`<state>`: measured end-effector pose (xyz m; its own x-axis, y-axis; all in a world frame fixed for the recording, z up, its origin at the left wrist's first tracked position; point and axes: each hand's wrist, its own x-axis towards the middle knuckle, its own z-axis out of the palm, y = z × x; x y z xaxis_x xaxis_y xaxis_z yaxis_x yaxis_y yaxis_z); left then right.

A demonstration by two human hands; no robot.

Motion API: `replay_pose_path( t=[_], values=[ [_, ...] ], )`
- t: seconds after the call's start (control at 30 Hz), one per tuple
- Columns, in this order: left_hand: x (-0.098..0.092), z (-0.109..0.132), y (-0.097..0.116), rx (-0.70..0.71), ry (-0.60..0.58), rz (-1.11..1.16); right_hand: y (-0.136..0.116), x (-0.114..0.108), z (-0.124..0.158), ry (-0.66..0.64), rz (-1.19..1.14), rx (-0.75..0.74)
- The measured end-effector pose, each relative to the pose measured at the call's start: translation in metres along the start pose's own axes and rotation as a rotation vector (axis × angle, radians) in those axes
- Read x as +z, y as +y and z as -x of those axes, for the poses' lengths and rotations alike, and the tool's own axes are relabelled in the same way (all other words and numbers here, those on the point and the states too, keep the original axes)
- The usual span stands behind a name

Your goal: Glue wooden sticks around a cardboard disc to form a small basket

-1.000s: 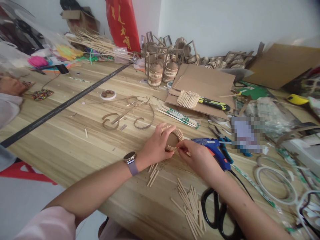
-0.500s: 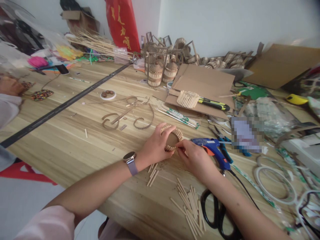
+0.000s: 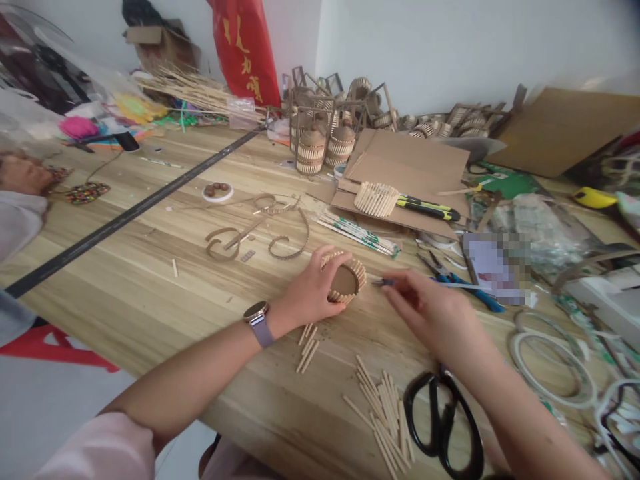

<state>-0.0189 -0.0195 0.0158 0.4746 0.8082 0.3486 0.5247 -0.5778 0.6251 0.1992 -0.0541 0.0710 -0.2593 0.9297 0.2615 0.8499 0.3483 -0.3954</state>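
Note:
My left hand (image 3: 319,283) is curled around a small round basket (image 3: 349,283) made of short wooden sticks set upright around a brown disc. Its open top faces me. My right hand (image 3: 433,310) is closed over the hot glue gun, hiding most of the body. Only the nozzle (image 3: 383,283) pokes out toward the basket, a short gap away, and a glue stick (image 3: 463,286) shows behind the hand. Loose short sticks (image 3: 385,413) lie below, with a few more sticks (image 3: 308,350) under my left wrist. Black-handled scissors (image 3: 443,420) rest beside my right forearm.
Pliers (image 3: 470,287), tape rolls (image 3: 550,370) and plastic bags crowd the right side. Behind stand a cardboard sheet (image 3: 410,160) with a cutter (image 3: 427,208), and finished stick lanterns (image 3: 310,152). Curled brown strips (image 3: 225,241) lie ahead. Another person's hand (image 3: 23,172) is at far left.
My right hand has left the basket's rim, moved right and closed over the glue gun, which lay on the table. My left hand still holds the basket in nearly the same place.

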Motion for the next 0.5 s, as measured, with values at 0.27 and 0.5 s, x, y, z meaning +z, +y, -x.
replay_pose_path(
  t=[0.27, 0.5],
  values=[
    [-0.002, 0.002, -0.003, -0.004, -0.034, 0.012, 0.069, -0.016, 0.023, -0.071, 0.355, 0.251],
    [0.004, 0.006, 0.012, -0.037, 0.075, -0.097, 0.084, 0.001, 0.029, -0.164, 0.381, 0.275]
  ],
)
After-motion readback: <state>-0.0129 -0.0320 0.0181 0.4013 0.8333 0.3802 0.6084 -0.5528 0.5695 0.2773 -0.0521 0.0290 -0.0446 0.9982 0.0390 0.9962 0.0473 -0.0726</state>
